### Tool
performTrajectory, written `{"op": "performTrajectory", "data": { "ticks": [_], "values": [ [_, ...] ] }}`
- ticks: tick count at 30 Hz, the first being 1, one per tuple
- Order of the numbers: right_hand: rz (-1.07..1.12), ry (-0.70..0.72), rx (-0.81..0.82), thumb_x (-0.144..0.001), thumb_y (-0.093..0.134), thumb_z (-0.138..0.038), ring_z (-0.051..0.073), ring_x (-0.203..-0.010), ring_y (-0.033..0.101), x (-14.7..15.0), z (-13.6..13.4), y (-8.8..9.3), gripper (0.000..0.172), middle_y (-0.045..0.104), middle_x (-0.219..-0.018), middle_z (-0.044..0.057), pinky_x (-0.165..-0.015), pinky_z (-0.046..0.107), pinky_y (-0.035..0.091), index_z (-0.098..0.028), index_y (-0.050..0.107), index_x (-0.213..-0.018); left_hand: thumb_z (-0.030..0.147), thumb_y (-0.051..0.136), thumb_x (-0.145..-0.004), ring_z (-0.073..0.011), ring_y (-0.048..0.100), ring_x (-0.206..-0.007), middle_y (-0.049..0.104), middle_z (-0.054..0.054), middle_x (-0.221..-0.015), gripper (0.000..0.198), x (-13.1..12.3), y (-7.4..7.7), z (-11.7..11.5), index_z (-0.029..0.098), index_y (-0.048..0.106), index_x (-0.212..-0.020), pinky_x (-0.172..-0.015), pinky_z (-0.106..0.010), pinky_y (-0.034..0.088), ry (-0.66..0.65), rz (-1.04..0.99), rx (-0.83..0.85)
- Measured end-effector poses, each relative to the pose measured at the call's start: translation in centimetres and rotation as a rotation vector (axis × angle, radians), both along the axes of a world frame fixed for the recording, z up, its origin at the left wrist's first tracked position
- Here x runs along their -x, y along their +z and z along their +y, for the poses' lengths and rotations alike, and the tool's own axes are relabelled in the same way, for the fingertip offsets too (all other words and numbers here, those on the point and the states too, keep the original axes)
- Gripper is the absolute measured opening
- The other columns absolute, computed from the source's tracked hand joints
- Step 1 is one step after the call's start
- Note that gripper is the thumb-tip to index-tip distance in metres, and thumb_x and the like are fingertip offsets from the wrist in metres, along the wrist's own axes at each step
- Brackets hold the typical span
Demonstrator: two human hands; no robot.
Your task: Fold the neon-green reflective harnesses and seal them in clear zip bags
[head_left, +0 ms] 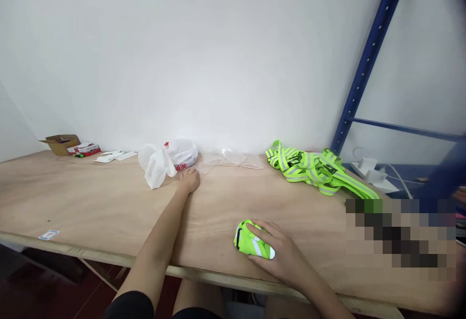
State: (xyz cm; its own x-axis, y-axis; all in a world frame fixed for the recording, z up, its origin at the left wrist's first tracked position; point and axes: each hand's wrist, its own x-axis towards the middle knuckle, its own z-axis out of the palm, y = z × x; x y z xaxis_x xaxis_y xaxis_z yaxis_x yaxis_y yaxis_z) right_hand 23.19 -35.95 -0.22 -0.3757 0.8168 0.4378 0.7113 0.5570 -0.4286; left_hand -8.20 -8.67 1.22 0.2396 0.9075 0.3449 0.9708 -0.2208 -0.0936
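My right hand (pixel 278 251) rests on a folded neon-green reflective vest bundle (pixel 249 241) near the front edge of the plywood table (pixel 91 202), fingers curled over it. My left hand (pixel 188 180) reaches far across the table, fingers flat on the wood and touching a clear plastic bag (pixel 204 166), right beside a white plastic bag (pixel 167 159). More clear bags (pixel 233 158) lie against the wall. A loose pile of neon-green reflective vests (pixel 313 168) lies at the back right.
A small cardboard box (pixel 60 143), a red-and-white packet (pixel 84 149) and white papers (pixel 114 156) sit at the back left. A blue shelf upright (pixel 364 66) rises on the right, with a white power strip (pixel 371 171) behind. A sticker (pixel 48 234) marks the front left edge.
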Motion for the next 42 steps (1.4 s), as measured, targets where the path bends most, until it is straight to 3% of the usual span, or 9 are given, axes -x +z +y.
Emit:
{"op": "performTrajectory", "data": {
  "ticks": [5,7,12,16,19,23,28,35,42],
  "values": [
    [-0.005,-0.014,0.027,-0.078,0.077,-0.030,0.028,-0.125,0.059,0.2,-0.4,0.4,0.063,0.061,-0.139,0.012,-0.105,0.042,0.050,-0.026,0.060,-0.138,0.020,0.051,-0.096,-0.0329,0.051,-0.128,0.063,-0.015,-0.127,0.025,-0.6,0.9,-3.7,0.016,0.071,-0.109,-0.116,-0.061,0.023,-0.172,-0.019,-0.041],
    [0.000,-0.022,0.028,-0.079,0.077,-0.032,0.029,-0.125,0.059,0.3,-0.4,0.5,0.062,0.061,-0.139,0.012,-0.105,0.043,0.050,-0.026,0.060,-0.138,0.018,0.049,-0.093,-0.0332,0.054,-0.124,0.065,-0.015,-0.122,0.027,-1.1,1.2,-6.2,0.017,0.074,-0.103,-0.117,-0.060,0.019,-0.258,-0.023,-0.044],
    [0.038,-0.012,0.024,-0.078,0.078,-0.033,0.029,-0.125,0.059,0.1,0.0,0.5,0.062,0.062,-0.137,0.012,-0.107,0.044,0.048,-0.026,0.061,-0.137,0.024,0.047,-0.093,-0.0260,0.067,-0.095,0.066,-0.014,-0.115,0.028,-2.9,1.8,-14.4,0.017,0.074,-0.099,-0.100,-0.047,0.046,-0.435,-0.034,-0.008],
    [0.072,-0.035,0.015,-0.078,0.078,-0.036,0.030,-0.125,0.060,-1.5,0.0,0.2,0.061,0.062,-0.137,0.012,-0.107,0.046,0.048,-0.026,0.062,-0.136,0.035,0.044,-0.099,-0.0204,0.068,-0.101,0.061,-0.008,-0.134,0.042,-3.8,3.3,-18.8,0.026,0.054,-0.139,-0.096,-0.034,0.051,-0.677,-0.251,0.144],
    [0.061,-0.089,0.001,-0.079,0.077,-0.037,0.030,-0.124,0.061,-3.8,-0.6,0.1,0.058,0.063,-0.136,0.012,-0.106,0.048,0.049,-0.026,0.063,-0.135,0.052,0.064,-0.088,-0.0287,0.052,-0.132,0.048,-0.011,-0.151,0.073,-3.6,4.5,-19.2,0.025,0.039,-0.151,-0.113,-0.042,0.039,-0.812,-0.394,0.380],
    [0.027,-0.153,-0.052,-0.082,0.074,-0.038,0.029,-0.122,0.062,-6.4,-1.6,0.1,0.054,0.065,-0.134,0.011,-0.105,0.046,0.051,-0.026,0.064,-0.134,0.064,0.080,-0.067,-0.0359,0.030,-0.147,0.034,-0.015,-0.160,0.112,-3.9,4.1,-18.2,0.023,0.027,-0.157,-0.121,-0.051,0.022,-0.794,-0.289,0.546],
    [-0.038,-0.180,-0.117,-0.083,0.072,-0.040,0.029,-0.119,0.064,-6.8,-2.1,0.0,0.052,0.066,-0.131,0.012,-0.102,0.045,0.053,-0.025,0.065,-0.133,0.073,0.075,-0.065,-0.0390,0.021,-0.150,0.024,-0.017,-0.163,0.119,-7.8,2.7,-17.9,0.023,0.020,-0.159,-0.120,-0.057,0.016,-0.774,-0.257,0.533],
    [-0.176,-0.189,-0.143,-0.087,0.067,-0.042,0.030,-0.124,0.060,-6.2,-3.3,0.0,0.059,0.062,-0.135,0.014,-0.103,0.047,0.052,-0.024,0.055,-0.142,0.070,0.081,-0.054,-0.0442,0.031,-0.145,0.032,-0.022,-0.159,0.135,-13.9,3.9,-18.1,0.018,0.014,-0.159,-0.116,-0.058,0.025,-0.722,-0.125,0.704],
    [-0.168,-0.191,-0.165,-0.088,0.064,-0.039,0.031,-0.122,0.061,-5.9,-3.5,-0.2,0.055,0.063,-0.134,0.013,-0.103,0.048,0.052,-0.023,0.055,-0.141,0.057,0.082,-0.066,-0.0355,0.041,-0.141,0.039,-0.018,-0.157,0.114,-12.0,4.8,-18.1,0.018,0.024,-0.157,-0.115,-0.044,0.034,-0.877,-0.370,0.600]
  ]
}}
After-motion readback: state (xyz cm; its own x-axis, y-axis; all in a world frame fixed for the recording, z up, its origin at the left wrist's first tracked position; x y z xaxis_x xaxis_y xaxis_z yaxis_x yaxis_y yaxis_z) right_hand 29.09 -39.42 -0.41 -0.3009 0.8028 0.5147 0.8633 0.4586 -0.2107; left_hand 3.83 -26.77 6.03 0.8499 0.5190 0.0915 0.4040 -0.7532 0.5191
